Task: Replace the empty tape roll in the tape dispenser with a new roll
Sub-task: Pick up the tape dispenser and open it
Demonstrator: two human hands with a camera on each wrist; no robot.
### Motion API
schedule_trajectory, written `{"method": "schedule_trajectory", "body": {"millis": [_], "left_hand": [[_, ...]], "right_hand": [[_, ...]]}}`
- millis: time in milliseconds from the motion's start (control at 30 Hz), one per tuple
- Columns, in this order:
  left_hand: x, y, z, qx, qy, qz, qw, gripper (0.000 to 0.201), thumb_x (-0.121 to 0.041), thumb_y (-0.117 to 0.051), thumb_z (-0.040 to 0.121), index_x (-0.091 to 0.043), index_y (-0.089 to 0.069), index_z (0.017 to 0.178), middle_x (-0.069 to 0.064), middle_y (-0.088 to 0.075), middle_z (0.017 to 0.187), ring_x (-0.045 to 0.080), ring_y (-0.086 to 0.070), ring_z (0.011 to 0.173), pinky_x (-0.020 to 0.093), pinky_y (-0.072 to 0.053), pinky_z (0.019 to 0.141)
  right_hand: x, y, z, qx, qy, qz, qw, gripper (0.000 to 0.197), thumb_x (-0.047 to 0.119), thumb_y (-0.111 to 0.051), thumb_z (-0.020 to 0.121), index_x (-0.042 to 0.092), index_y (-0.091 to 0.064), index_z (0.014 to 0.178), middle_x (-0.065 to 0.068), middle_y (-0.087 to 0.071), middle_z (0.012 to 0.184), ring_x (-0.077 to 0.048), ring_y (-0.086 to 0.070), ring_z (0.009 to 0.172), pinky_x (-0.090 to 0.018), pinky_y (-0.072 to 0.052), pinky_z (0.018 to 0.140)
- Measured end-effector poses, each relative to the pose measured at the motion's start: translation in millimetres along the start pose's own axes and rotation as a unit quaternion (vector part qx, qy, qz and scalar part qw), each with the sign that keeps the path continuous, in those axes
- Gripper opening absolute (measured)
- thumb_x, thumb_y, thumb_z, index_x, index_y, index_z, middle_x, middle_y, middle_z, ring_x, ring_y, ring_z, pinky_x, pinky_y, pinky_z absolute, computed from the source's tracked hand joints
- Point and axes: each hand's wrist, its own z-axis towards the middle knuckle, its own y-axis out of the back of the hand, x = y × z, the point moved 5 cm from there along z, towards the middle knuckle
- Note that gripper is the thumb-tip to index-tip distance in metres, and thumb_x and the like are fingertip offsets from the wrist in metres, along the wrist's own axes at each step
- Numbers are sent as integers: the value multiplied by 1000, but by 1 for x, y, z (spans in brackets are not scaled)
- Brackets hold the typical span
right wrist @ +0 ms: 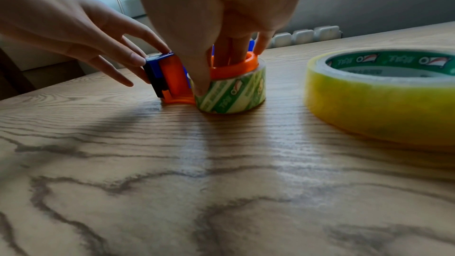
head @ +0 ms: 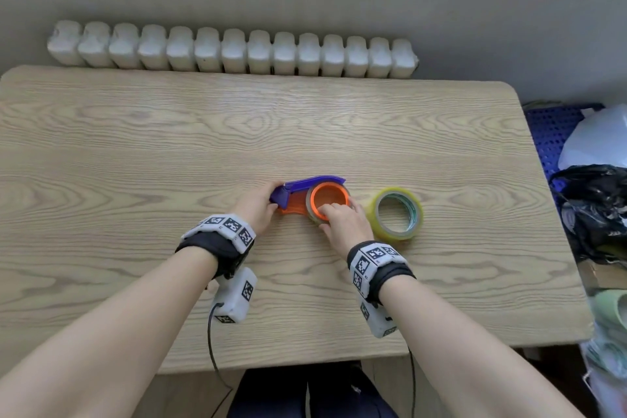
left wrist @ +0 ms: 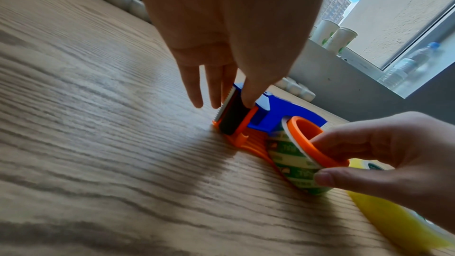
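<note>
A blue and orange tape dispenser [head: 305, 185] [left wrist: 283, 112] [right wrist: 157, 67] lies on its side on the wooden table [head: 169, 146]. My left hand [head: 271, 200] [left wrist: 231, 102] [right wrist: 133, 61] pinches its serrated cutter end, thumb on the black pad and fingers behind the blade. The empty tape roll [head: 309, 205] [left wrist: 288, 155] [right wrist: 234, 92], with green and white print, sits around the orange hub [head: 327, 195] [left wrist: 305, 129]. My right hand [head: 339, 214] [left wrist: 322, 160] [right wrist: 216, 73] grips it, fingers inside the hub and thumb outside. A full yellowish roll [head: 375, 217] [right wrist: 374, 108] lies flat just to the right.
A white radiator [head: 230, 51] runs along the table's far edge. Black and white bags [head: 593, 214] and a blue crate stand off the right edge. Paper cups [left wrist: 337, 38] and a bottle [left wrist: 406, 65] are on the windowsill.
</note>
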Motion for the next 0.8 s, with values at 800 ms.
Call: {"method": "schedule_trajectory", "body": {"millis": [800], "left_hand": [[-24, 39, -7, -11, 23, -164, 986, 44, -3, -50, 85, -17, -55, 126, 13, -62, 121, 24, -57, 109, 33, -47, 92]], "right_hand": [[-5, 54, -17, 3, -22, 182, 983, 27, 14, -59, 84, 13, -60, 112, -16, -65, 109, -35, -56, 104, -36, -42, 87]]}}
